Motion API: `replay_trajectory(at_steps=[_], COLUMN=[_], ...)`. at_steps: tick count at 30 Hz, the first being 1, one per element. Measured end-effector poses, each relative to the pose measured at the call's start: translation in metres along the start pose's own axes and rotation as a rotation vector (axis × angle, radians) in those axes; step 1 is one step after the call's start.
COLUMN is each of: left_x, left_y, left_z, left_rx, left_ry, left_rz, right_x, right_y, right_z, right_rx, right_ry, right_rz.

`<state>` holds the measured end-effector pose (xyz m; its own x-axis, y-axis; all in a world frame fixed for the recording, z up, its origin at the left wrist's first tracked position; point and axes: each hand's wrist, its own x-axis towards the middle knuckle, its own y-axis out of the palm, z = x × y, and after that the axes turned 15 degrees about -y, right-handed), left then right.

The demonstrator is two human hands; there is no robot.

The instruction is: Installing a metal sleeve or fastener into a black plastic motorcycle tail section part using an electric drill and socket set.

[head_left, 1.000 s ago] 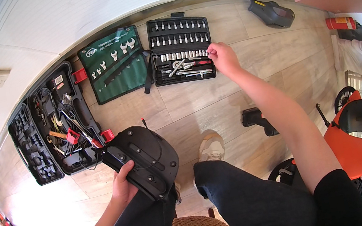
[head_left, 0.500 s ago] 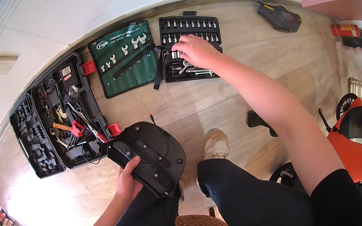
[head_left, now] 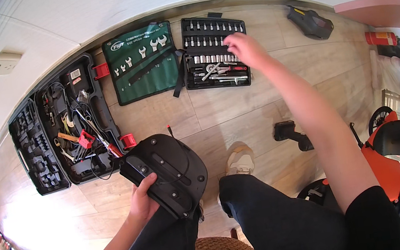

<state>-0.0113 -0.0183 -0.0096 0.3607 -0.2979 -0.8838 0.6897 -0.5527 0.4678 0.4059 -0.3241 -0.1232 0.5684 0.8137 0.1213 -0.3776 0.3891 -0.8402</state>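
Observation:
My left hand [head_left: 144,197] grips a black curved plastic part [head_left: 185,163] by its near left edge, thumb on top. Several screws stud this part, and a thin cable with a red tip lies along it. Its lower edge rests against my left thigh. My right hand [head_left: 247,49] is over the right side of an opened socket set [head_left: 193,82], fingers bent together at its bit rows. Whatever is between those fingertips is too small to tell. In the set lie rows of bits, sockets [head_left: 208,59] and a red-handled ratchet [head_left: 237,68].
Left of the set lies a green wrench roll [head_left: 144,81]. Further left is an opened black toolbox [head_left: 98,104] full of hand tools and cables. Dark devices [head_left: 311,21] [head_left: 292,134] lie on the floor at right, near an orange-and-black scooter [head_left: 381,160]. A fire extinguisher [head_left: 381,38] is beyond.
My right hand has shifted right and slightly up from the middle of the socket set to its right side, uncovering the sockets and ratchet. My left hand keeps its grip on the black part.

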Motion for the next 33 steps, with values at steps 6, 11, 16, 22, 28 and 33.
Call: replay_trajectory(at_steps=[6, 11, 16, 22, 28, 33], left_x=[-0.002, -0.001, -0.005, -0.002, -0.004, -0.004], left_y=[-0.005, -0.007, 0.002, -0.008, -0.002, -0.007], left_z=[0.003, 0.004, 0.003, 0.003, 0.004, 0.002], left_rx=[-0.019, -0.003, -0.005, 0.000, -0.018, 0.002], left_ry=[-0.004, 0.016, 0.028, 0.007, 0.012, 0.016], left_rz=[-0.018, -0.019, -0.018, -0.007, -0.016, -0.013], right_x=[-0.035, -0.047, -0.052, -0.055, -0.013, 0.031], right_y=[-0.019, -0.015, -0.007, -0.005, 0.013, 0.038], right_z=[-0.010, -0.009, -0.004, 0.008, 0.028, 0.054], right_rx=[-0.007, -0.006, -0.170, -0.152, -0.095, -0.065], right_ry=[0.084, 0.086, 0.064, 0.136, -0.087, -0.115], right_rz=[0.002, 0.058, 0.044, 0.045, -0.083, 0.053])
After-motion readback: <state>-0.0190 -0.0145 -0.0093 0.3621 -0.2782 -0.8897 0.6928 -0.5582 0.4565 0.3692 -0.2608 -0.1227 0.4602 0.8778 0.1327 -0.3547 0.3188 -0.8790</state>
